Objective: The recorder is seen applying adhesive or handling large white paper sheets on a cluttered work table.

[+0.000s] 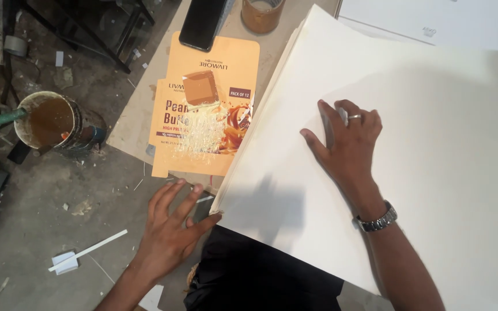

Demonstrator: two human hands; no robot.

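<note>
head view, items as seen from above. large stack of off-white paper sheets (410, 115): laid across the right and centre of the frame, its near-left corner beside the thumb of the left hand. right hand (347, 141): pressed flat on the top sheet, fingers slightly spread and closed on nothing; a ring is worn on one finger and a metal wristwatch (377, 219) on the wrist. left hand (174, 227): held open with fingers apart, at the stack's near-left corner, thumb tip against the edge of the sheets (whether the palm is touching anything below cannot be told). flattened orange printed carton blank (203, 109): lying just left of the stack on a brown board, a pale smear across its middle. black phone (202, 23): resting on the carton's far edge. round brown tub (262, 12): near the phone. tin of brown liquid (47, 120): standing on the dusty floor, well apart to the left. white strip (90, 250): on the floor near the left hand.
</note>
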